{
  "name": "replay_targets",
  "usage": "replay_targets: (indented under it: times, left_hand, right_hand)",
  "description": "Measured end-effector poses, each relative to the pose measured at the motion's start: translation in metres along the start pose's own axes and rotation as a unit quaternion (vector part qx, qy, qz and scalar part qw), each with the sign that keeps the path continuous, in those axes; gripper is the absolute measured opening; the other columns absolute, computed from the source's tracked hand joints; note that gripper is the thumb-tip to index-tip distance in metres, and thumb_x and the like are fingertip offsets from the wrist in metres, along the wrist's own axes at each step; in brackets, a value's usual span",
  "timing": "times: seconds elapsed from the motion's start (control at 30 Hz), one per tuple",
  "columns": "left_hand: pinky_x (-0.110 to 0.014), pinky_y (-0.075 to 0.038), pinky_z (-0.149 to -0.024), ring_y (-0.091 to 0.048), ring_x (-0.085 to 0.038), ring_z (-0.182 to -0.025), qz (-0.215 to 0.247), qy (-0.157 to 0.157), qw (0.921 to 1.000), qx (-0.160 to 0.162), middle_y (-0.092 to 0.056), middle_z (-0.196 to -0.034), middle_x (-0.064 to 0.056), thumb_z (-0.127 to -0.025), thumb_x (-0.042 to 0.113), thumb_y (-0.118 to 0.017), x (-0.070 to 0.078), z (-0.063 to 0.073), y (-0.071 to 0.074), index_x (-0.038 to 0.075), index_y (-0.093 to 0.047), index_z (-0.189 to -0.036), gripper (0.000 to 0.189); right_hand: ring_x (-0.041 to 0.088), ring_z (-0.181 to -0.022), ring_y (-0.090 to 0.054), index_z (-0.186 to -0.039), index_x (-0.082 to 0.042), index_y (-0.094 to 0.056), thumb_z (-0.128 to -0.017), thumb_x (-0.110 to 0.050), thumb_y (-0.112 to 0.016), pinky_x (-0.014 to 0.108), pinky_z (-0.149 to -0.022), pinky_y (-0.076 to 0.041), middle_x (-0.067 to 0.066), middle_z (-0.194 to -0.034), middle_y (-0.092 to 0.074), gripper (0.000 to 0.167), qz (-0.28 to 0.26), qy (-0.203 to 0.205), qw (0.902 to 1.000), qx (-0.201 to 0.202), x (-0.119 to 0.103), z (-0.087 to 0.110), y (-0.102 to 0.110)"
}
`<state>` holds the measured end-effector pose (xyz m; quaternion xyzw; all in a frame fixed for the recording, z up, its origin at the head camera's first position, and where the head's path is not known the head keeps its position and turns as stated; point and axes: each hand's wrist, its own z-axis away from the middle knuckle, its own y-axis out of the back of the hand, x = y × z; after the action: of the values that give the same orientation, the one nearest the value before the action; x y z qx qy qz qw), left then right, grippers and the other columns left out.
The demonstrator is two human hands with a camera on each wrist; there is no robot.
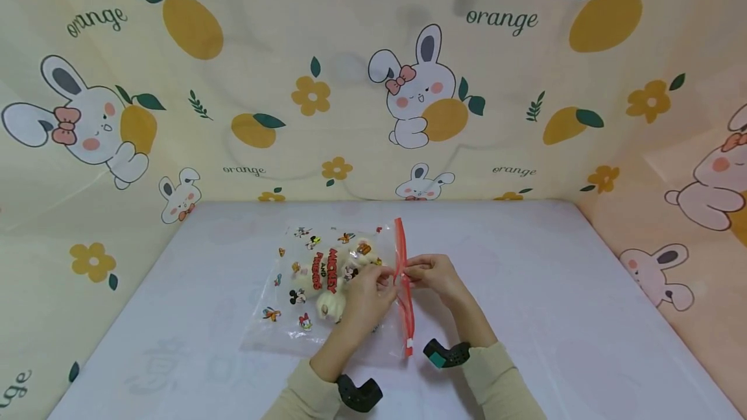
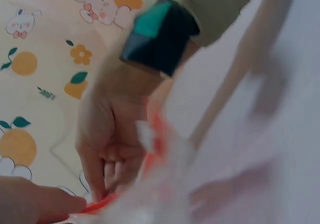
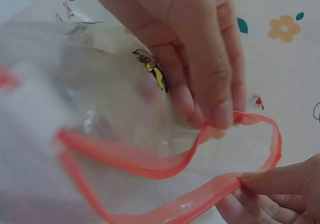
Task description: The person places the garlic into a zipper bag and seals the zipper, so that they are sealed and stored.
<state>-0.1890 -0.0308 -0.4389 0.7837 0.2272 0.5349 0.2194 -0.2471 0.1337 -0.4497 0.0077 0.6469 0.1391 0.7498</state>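
A clear zip bag (image 1: 274, 329) with a red zip edge and cartoon prints lies flat, its mouth to the right. Pale, rounded things (image 1: 331, 306) show through the plastic. My left hand (image 1: 369, 297) reaches across the bag and pinches one lip of the red zip edge (image 3: 150, 169). Opposite it, my right hand (image 1: 440, 279) pinches the other lip between thumb and fingers. Between the two hands the lips stand apart in the right wrist view, making a gap. A white slider (image 1: 409, 343) sits at the near end of the zip.
The bag lies on a white-covered table (image 1: 525, 264). Behind and beside it hangs a cream cloth (image 1: 350, 18) printed with rabbits and oranges. Each wrist wears a black camera band, such as the right one (image 1: 446, 353).
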Motion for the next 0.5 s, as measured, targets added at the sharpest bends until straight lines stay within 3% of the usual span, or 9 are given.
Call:
replay_targets:
  times: [0.23, 0.5]
  left_hand:
    - [-0.021, -0.053, -0.068, -0.063, -0.018, -0.077, -0.052, -0.035, 0.9972, 0.043, -0.067, -0.086, -0.010, -0.075, 0.008, -0.079, -0.014, -0.007, -0.006, 0.003, -0.070, -0.094, 0.021]
    - [-0.020, -0.047, -0.066, -0.061, -0.018, -0.077, -0.087, -0.028, 0.9958, 0.002, -0.065, -0.085, -0.008, -0.080, 0.016, -0.076, -0.012, -0.017, -0.008, 0.005, -0.071, -0.095, 0.019]
  right_hand:
    - [0.004, -0.061, -0.063, -0.110, 0.016, -0.063, -0.088, -0.002, -0.064, 0.022, -0.063, -0.061, 0.008, -0.080, -0.075, 0.028, -0.001, -0.017, 0.9998, 0.009, 0.004, -0.002, 0.000]
    - [0.005, -0.064, -0.066, -0.112, 0.014, -0.063, -0.089, -0.007, -0.065, 0.025, -0.068, -0.062, 0.010, -0.083, -0.076, 0.031, 0.000, -0.022, 0.9997, 0.008, 0.006, -0.002, 0.003]
